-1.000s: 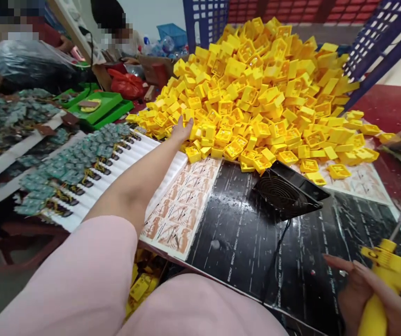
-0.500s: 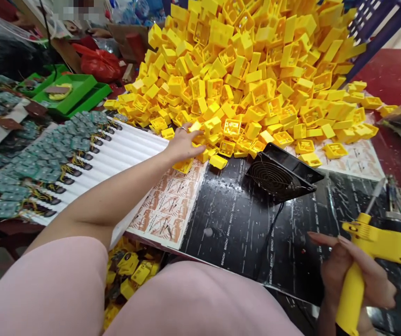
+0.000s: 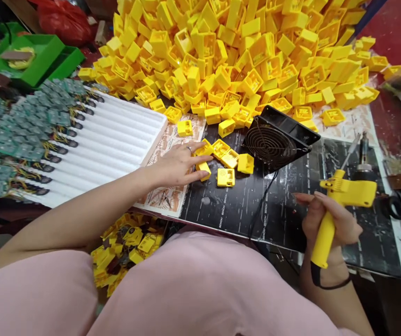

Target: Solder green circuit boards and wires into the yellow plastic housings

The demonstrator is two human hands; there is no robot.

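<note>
My left hand [image 3: 175, 167] lies palm down with its fingers spread, reaching over a few small yellow plastic cases. Its fingertips touch a case [image 3: 203, 171] and another just above it; neither is wrapped in the fingers. Beside them on the black mat are more loose cases, one face up with a speaker grille [image 3: 226, 178] and one on its side [image 3: 245, 164]. My right hand [image 3: 333, 219] is closed around the handle of a yellow soldering gun [image 3: 352, 192], its thin tip pointing up and away from me.
A big heap of yellow cases [image 3: 221, 60] covers the back. A black fan [image 3: 273, 140] stands on the black mat [image 3: 235, 205]. Left is a white ridged tray [image 3: 116, 135] beside rows of wired circuit boards [image 3: 35, 126]. Green trays [image 3: 39, 56] sit behind; more yellow parts [image 3: 130, 247] lie below the edge.
My left hand has come back from the heap's front edge, drawing several cases onto the mat nearer me. The camera view has tilted down. My right hand still holds the soldering gun.
</note>
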